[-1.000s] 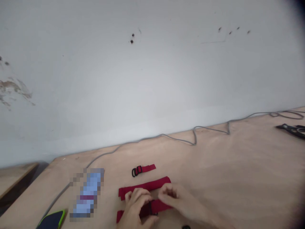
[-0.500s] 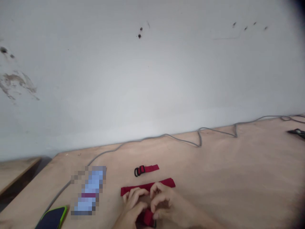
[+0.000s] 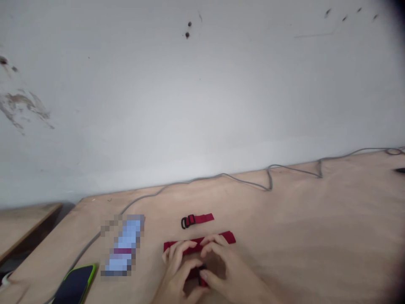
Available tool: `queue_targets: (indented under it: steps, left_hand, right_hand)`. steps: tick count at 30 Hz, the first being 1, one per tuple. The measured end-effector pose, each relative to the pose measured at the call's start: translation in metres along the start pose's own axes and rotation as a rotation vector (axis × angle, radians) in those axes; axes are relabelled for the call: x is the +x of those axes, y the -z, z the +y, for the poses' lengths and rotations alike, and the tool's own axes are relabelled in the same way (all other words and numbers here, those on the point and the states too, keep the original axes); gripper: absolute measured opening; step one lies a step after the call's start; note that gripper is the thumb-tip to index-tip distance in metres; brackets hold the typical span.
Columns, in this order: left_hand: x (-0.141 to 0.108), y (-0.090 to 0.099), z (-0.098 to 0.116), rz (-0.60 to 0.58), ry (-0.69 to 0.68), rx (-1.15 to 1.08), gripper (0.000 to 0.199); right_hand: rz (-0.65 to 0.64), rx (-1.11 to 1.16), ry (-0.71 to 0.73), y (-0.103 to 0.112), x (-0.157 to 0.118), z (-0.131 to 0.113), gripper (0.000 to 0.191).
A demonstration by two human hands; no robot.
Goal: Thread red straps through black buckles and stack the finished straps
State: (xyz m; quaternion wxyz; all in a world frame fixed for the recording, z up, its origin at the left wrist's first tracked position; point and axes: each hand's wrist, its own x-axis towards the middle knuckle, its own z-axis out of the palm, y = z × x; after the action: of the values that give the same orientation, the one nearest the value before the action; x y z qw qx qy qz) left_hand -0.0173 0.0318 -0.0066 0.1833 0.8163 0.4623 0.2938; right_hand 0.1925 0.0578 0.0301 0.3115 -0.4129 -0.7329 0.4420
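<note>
At the bottom centre, my left hand and my right hand are curled towards each other around a small red strap piece with a black buckle. My right thumb presses on the buckle, and my left fingers hold the piece from the other side. Just beyond my fingertips lies a folded red strap, partly covered by them. Farther off, a short red strap with a black ring and slider lies flat on the wooden table.
A green-edged phone lies at the lower left, near a pixelated blue item. A grey cable runs along the white wall. A dark object shows at the right edge.
The view has shifted slightly. The black buckle between my hands now shows more clearly, with my right thumb on it, and less of the red piece is visible.
</note>
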Motion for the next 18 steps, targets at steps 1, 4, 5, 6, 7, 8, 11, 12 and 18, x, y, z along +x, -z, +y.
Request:
queue_targets:
  steps: [1,4,5,6,7,8,11,12,18]
  left_hand:
    - [-0.001,-0.001,-0.001,0.008,-0.009,0.004,0.033]
    - [-0.001,0.001,-0.001,-0.022,-0.003,0.004,0.032]
    - [-0.001,0.003,0.001,-0.045,0.013,0.005,0.032]
    - [-0.002,0.007,0.003,-0.072,0.036,0.011,0.031]
    - [-0.003,0.012,0.006,-0.100,0.062,0.019,0.030]
    - [-0.005,0.018,0.007,-0.132,0.094,0.032,0.032]
    - [-0.018,0.039,0.006,-0.219,0.166,0.095,0.063]
    - [-0.025,0.045,0.002,-0.233,0.176,0.130,0.076]
    - [-0.053,0.055,-0.024,-0.114,0.245,0.359,0.065]
  right_hand:
    - [-0.028,-0.023,-0.002,0.001,0.001,-0.002,0.014]
    - [-0.112,-0.086,-0.052,0.009,0.004,-0.006,0.010]
    - [-0.123,-0.117,-0.079,0.013,0.004,-0.008,0.014]
    - [-0.128,-0.160,-0.097,0.017,0.004,-0.010,0.016]
    - [-0.133,-0.213,-0.104,0.021,0.003,-0.011,0.017]
    - [-0.139,-0.271,-0.102,0.025,0.001,-0.012,0.017]
    - [-0.121,-0.420,-0.107,0.038,-0.008,-0.005,0.022]
    - [-0.103,-0.460,-0.121,0.043,-0.013,0.001,0.023]
    - [0.041,-0.668,-0.172,0.084,-0.033,0.061,0.021]
